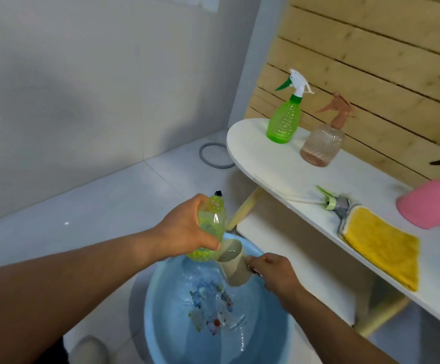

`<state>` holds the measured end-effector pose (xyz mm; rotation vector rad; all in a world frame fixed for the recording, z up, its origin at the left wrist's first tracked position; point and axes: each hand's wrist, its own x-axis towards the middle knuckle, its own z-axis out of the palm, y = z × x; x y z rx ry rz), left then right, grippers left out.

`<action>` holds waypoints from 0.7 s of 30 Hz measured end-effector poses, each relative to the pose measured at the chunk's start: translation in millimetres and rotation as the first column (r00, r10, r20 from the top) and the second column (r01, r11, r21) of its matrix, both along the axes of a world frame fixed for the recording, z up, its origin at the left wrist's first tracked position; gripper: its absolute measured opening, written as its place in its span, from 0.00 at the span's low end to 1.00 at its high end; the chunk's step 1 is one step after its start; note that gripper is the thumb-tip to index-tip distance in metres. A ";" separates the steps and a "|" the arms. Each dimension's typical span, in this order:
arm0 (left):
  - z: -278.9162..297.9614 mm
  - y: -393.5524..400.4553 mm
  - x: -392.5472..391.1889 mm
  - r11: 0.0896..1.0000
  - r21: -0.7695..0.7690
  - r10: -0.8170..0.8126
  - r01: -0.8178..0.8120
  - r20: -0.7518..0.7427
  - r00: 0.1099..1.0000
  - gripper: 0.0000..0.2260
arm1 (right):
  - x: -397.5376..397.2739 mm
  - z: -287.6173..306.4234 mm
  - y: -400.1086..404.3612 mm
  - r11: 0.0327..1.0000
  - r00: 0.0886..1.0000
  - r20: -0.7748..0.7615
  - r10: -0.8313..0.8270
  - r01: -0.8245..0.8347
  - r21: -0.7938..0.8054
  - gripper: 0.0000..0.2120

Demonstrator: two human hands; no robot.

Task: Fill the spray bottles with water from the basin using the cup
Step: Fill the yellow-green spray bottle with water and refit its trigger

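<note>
My left hand [184, 232] grips an uncapped yellow-green spray bottle [211, 222], tilted with its open neck up, over the blue basin [161, 324] of water. My right hand [274, 274] holds a beige cup [233, 264] by its handle, just under the bottle and above the water; the cup holds water. On the white table [279, 169] stand a green spray bottle [284, 119] with a white trigger head and a clear pinkish ribbed spray bottle [321, 143]. A loose green-grey spray head [335, 202] with its tube lies on the table.
A yellow cloth [381, 245] lies on the table near its front edge, with a pink bottle [434, 203] at the right. A wooden slat panel [371, 61] backs the table. A grey ring [215, 155] lies on the white tiled floor by the wall.
</note>
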<state>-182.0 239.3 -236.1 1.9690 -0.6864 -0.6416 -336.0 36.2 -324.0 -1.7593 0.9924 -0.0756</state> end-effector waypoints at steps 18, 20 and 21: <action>-8.8 1.2 2.0 0.993 0.114 -0.017 0.006 0.091 0.996 0.36 | -3.0 168.5 18.4 0.992 0.941 0.336 0.039 0.004 -0.127 0.14; -9.6 0.8 3.4 0.992 0.126 -0.033 0.021 0.094 0.995 0.37 | -0.3 174.1 17.6 0.988 0.938 0.345 0.039 0.014 -0.152 0.15; -10.4 0.3 4.1 0.991 0.133 -0.040 0.027 0.096 0.995 0.36 | 0.9 176.7 17.0 0.986 0.936 0.348 0.042 0.016 -0.163 0.15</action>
